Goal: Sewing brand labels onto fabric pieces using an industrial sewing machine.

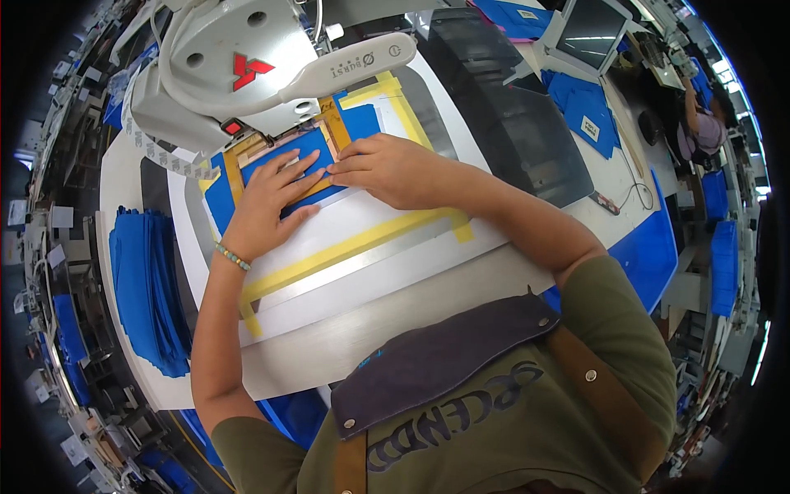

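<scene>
Fingers (290, 169) of both hands flat atop blue fabric piece (271, 169).

Olive short-sleeved shirt, dark apron with brown straps, beaded bracelet (233, 258).

A pale worktable (387, 329) carries a grey metal plate (329, 288) edged with yellow tape (354, 243), and a blue cloth piece (284, 156) lies flat on it under the sewing machine head (247, 66). On the table's left edge sits a stack of blue cloth (148, 288); at far right lie more blue pieces (588, 111) beside what seems to be a dark panel (518, 123).
</scene>
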Tool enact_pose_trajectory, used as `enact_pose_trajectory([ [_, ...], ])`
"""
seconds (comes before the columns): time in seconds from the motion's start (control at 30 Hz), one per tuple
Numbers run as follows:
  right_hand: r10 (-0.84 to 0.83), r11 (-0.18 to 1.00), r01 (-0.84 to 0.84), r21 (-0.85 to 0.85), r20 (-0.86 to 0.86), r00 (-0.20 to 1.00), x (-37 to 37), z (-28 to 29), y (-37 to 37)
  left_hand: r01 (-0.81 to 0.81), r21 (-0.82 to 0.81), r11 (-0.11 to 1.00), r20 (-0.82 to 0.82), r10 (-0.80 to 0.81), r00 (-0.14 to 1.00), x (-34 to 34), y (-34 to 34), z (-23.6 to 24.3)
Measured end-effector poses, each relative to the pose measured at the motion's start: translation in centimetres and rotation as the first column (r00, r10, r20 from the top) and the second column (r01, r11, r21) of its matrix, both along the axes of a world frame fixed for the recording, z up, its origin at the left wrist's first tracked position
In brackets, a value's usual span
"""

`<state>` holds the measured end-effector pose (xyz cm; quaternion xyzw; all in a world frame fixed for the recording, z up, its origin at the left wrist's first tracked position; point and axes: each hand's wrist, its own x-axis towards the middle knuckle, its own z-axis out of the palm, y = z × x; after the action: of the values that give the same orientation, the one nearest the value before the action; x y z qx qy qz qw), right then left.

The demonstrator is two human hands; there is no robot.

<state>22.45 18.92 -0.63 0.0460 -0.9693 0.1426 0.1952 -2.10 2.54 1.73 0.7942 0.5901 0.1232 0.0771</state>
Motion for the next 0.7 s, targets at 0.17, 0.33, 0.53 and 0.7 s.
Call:
enact_pose_trajectory([
  [0.17, 0.02, 0.999, -0.02, 0.031, 0.006, 1.0, -0.2, 0.0, 0.0, -0.038, 0.037, 0.999, 0.041, 0.037, 0.998, 0.1, -0.1, -0.4],
  [0.33, 0.017, 0.998, -0.017, 0.058, -0.013, 1.0, -0.4, -0.1, 0.2, -0.052, 0.066, 0.996, 0.064, 0.048, 0.997, 0.0, 0.2, -0.7],
  [0.53, 0.009, 1.0, -0.009, -0.008, -0.004, 1.0, 0.0, 0.5, 0.7, -0.065, 0.077, 0.995, 0.032, 0.062, 0.998, -0.5, 0.8, -1.0],
  [0.7, 0.01, 0.996, -0.014, -0.089, -0.054, 0.998, 0.7, 1.2, 2.2, -0.101, 0.097, 0.99, 0.033, 0.098, 0.995, -0.9, 2.1, -1.4],
])
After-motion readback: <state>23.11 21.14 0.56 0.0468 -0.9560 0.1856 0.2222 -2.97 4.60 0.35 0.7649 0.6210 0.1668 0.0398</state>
